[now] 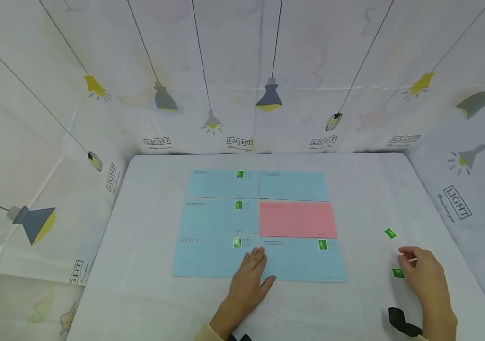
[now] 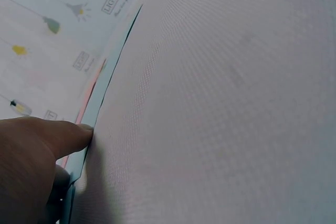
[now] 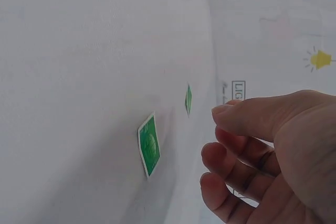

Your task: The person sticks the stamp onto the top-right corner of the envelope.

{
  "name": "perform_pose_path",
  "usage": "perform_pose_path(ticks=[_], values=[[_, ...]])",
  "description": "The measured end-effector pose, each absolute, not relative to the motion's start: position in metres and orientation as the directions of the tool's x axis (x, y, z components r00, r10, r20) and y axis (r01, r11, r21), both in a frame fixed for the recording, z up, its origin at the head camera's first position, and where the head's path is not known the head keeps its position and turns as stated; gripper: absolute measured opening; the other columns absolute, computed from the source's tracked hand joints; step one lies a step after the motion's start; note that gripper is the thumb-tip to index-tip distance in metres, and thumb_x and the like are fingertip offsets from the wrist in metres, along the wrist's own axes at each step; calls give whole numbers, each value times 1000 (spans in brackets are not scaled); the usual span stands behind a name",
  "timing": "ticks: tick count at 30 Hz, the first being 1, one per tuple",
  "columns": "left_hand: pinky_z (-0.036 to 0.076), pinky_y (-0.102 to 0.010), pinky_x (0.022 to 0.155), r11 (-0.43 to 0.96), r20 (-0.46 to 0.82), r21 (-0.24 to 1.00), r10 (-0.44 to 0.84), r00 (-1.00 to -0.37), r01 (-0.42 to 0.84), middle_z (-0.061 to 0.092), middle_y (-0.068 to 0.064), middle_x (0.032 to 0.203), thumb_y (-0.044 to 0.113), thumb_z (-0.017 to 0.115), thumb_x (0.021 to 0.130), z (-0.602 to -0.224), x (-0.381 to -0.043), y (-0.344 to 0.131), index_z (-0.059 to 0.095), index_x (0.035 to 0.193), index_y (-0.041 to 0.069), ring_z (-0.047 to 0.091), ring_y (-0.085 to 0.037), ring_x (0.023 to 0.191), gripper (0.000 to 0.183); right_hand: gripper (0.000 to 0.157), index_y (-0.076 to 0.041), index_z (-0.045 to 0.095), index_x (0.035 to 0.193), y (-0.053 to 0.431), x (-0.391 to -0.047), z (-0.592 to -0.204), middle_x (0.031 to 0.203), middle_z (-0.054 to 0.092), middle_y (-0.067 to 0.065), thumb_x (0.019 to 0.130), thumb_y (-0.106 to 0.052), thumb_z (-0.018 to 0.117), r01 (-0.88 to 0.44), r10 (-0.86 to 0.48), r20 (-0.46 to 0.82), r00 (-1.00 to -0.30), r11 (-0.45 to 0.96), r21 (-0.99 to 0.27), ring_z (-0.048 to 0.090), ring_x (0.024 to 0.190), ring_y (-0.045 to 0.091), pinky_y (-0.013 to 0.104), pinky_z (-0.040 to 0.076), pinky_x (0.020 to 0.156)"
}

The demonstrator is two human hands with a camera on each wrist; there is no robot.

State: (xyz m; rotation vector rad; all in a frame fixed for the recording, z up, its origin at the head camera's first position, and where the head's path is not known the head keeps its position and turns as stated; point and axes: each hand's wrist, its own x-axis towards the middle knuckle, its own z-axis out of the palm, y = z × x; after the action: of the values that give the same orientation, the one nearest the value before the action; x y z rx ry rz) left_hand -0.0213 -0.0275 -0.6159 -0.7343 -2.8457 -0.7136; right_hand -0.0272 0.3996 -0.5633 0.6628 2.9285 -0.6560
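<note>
My left hand [image 1: 247, 278] lies with straight fingers over the near edges of two blue envelopes, a left one [image 1: 208, 260] and a right one [image 1: 306, 265]. Its thumb [image 2: 73, 137] touches an envelope edge in the left wrist view. Off to the right, my right hand [image 1: 427, 277] hovers above the table with thumb and fingertips close together; no object shows between them. Beside it lies a green stamp [image 1: 398, 273], with a second green stamp [image 1: 390, 233] farther back. Both stamps [image 3: 149, 145] lie left of the fingers in the right wrist view.
Two columns of envelopes cover the table's middle: several blue, plus one pink envelope [image 1: 297, 219] at middle right. Green stamps [image 1: 237, 243] sit on all three left envelopes and the near right one. Printed cloth [image 1: 233, 57] hangs behind the white table [image 1: 140, 213].
</note>
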Motion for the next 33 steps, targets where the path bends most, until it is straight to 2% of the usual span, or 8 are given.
perform_pose_path(ticks=[7, 16, 23, 27, 33], values=[[44, -45, 114, 770, 221, 417, 428, -876, 482, 55, -16, 147, 35, 73, 92, -614, -21, -28, 61, 133, -2, 51, -28, 140, 57, 31, 9, 59, 122, 413, -28, -568, 113, 57, 29, 98, -11, 58, 443, 390, -213, -896, 810, -384, 56, 97, 42, 49, 50, 73], [44, -45, 113, 769, 227, 414, 431, -873, 487, 56, -16, 147, 35, 73, 92, -613, -21, -28, 61, 133, -3, 52, -28, 139, 57, 47, 11, 51, 126, 415, -28, -574, 112, 58, 31, 98, -24, 64, 567, 451, -364, -815, 750, -340, 56, 99, 42, 49, 51, 76], [44, -45, 114, 765, 227, 422, 429, -874, 486, 55, -16, 148, 36, 73, 92, -613, -21, -28, 61, 133, -2, 51, -29, 139, 57, 70, 13, 51, 120, 417, -22, -574, 112, 57, 34, 89, -47, 72, 636, 498, -432, -752, 721, -274, 55, 97, 43, 52, 48, 78], [44, -45, 114, 763, 232, 425, 428, -874, 487, 55, -16, 147, 36, 73, 91, -613, -21, -29, 61, 133, -2, 51, -29, 139, 58, 69, 11, 53, 116, 415, -20, -574, 111, 59, 33, 88, -49, 72, 668, 517, -478, -710, 710, -223, 56, 96, 42, 50, 48, 76], [44, -45, 114, 763, 236, 424, 427, -873, 488, 55, -16, 148, 36, 73, 92, -616, -21, -28, 61, 133, -2, 52, -28, 139, 57, 55, 9, 59, 111, 411, -21, -571, 103, 62, 29, 92, -41, 70, 692, 525, -508, -683, 688, -219, 56, 92, 39, 47, 47, 73]])
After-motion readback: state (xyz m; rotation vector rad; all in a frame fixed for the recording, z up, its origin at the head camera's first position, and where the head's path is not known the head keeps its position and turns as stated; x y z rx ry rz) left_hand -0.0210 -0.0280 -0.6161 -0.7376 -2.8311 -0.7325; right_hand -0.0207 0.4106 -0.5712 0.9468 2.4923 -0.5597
